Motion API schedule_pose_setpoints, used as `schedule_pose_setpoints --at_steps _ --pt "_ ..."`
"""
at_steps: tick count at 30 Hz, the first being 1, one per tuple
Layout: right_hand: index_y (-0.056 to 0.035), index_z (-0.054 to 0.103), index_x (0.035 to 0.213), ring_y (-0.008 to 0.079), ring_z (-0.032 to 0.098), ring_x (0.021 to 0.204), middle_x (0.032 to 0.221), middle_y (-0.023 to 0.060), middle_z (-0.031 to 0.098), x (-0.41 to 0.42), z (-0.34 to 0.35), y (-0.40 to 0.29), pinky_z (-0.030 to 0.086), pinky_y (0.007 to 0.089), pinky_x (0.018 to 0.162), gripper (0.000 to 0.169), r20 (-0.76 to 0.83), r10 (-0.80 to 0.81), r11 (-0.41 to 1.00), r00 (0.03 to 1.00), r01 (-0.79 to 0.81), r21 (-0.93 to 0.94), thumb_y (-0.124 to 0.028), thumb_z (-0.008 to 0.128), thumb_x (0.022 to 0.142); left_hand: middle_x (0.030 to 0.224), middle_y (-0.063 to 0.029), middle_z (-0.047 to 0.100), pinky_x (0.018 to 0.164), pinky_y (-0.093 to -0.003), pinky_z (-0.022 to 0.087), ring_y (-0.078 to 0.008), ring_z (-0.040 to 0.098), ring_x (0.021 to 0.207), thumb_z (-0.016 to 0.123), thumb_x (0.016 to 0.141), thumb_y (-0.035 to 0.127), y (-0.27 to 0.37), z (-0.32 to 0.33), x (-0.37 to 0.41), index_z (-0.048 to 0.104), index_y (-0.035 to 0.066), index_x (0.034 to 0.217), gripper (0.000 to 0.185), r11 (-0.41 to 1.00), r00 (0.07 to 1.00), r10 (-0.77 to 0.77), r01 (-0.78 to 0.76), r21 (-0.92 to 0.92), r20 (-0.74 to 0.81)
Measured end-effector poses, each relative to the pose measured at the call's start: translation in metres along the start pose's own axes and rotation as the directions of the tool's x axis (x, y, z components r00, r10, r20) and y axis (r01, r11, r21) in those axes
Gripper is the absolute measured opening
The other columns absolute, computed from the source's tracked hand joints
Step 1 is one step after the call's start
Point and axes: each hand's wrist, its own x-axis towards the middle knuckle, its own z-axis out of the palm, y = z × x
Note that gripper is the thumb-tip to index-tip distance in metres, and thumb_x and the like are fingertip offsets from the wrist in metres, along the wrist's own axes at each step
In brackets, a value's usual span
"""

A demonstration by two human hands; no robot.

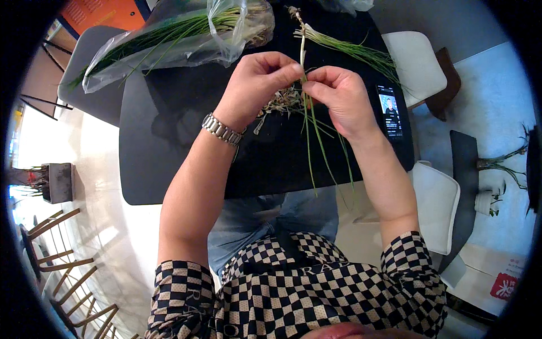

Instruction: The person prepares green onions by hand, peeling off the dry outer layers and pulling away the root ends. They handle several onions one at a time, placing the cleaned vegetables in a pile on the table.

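Observation:
A thin green onion [302,48] stands between my two hands, its rooted, soil-flecked end pointing away from me and its green leaves hanging towards my lap. My left hand [271,78] pinches it between thumb and fingertips at the lower part of the white stem. Just to the right, my right hand [338,91] pinches the same onion where the leaves begin. Under and between the hands lies a heap of dry peeled skins and trimmings [286,101]. Beyond my right hand rests a bunch of green onions [355,51], white ends to the left.
On the black table [169,169], a clear plastic bag [190,51] of green onions lies at the back left. A phone [389,112] with a lit screen lies near the right edge. Chairs [415,63] stand around the table. Another plastic bag [351,5] is at the far edge.

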Motion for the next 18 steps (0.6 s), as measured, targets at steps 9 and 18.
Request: schedule_pose_setpoints --at_steps 9,18 --pt "0.0033 0.067 0.081 0.0065 0.056 0.061 0.07 0.0027 0.064 -0.002 0.006 0.001 0.044 0.0205 0.055 0.006 -0.061 -0.06 0.976 0.996 0.046 -0.212 -0.002 0.067 0.078 0.076 -0.0007 0.063 0.065 -0.0216 0.045 -0.0071 0.056 0.069 0.067 0.082 0.009 0.002 -0.006 0.0 0.064 0.001 0.082 0.009 0.97 0.994 -0.106 0.094 0.226 0.04" --pt "0.0026 0.067 0.077 0.0054 0.054 0.06 0.068 0.0021 0.063 -0.004 0.004 -0.003 0.042 0.02 0.055 0.005 -0.053 -0.046 0.969 0.998 0.031 -0.246 -0.003 0.066 0.077 0.072 -0.0003 0.061 0.062 -0.0227 0.044 -0.0078 0.054 0.065 0.066 0.082 0.008 -0.003 -0.011 0.002 0.064 0.002 0.081 0.007 0.99 0.982 -0.14 0.141 0.001 0.127"
